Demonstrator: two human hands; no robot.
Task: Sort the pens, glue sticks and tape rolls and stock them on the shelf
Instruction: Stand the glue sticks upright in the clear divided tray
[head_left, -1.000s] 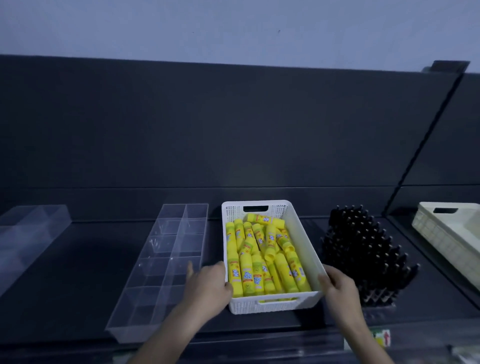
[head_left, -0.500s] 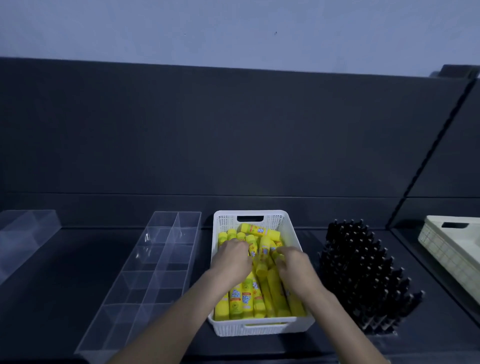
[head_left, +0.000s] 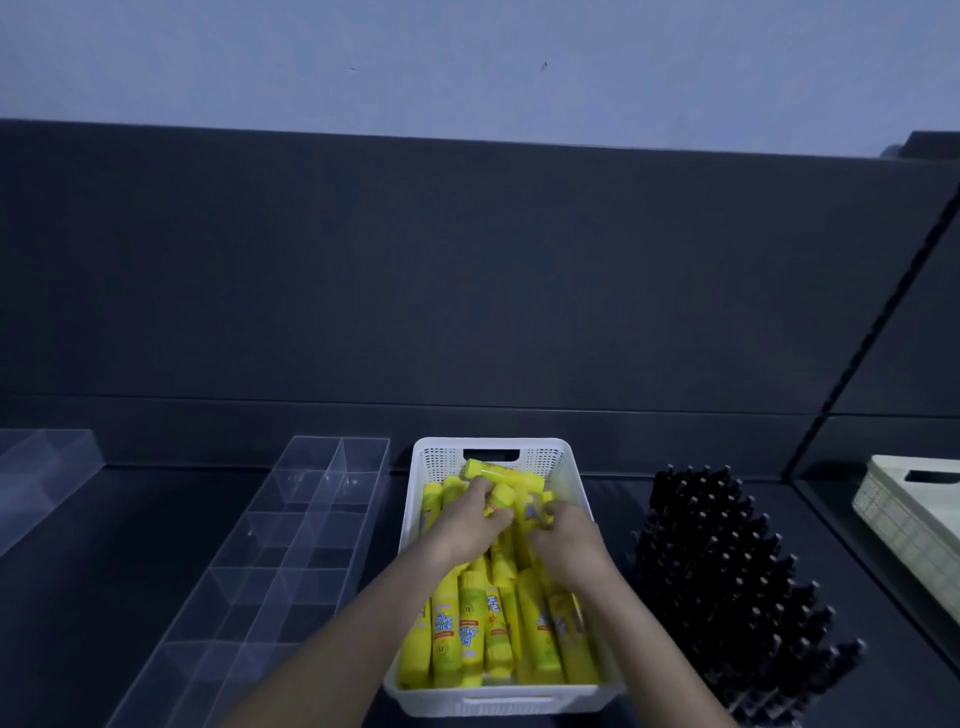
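Glue sticks (head_left: 467, 634) in the white basket (head_left: 441, 448), between clear tray (head_left: 291, 545) left and black pens (head_left: 727, 561) right, are clutched by curled left hand (head_left: 470, 525) and right hand (head_left: 563, 540); best laid parallel, unforced.

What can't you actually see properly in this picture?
All in the head view:
- Whether the left hand or right hand has a grip on glue sticks: fingers blurred, hand backs cover them.
- Cream basket: cut by the right edge.
- Clear tray: cut by the left edge.
- Black cluster: too dark to identify.
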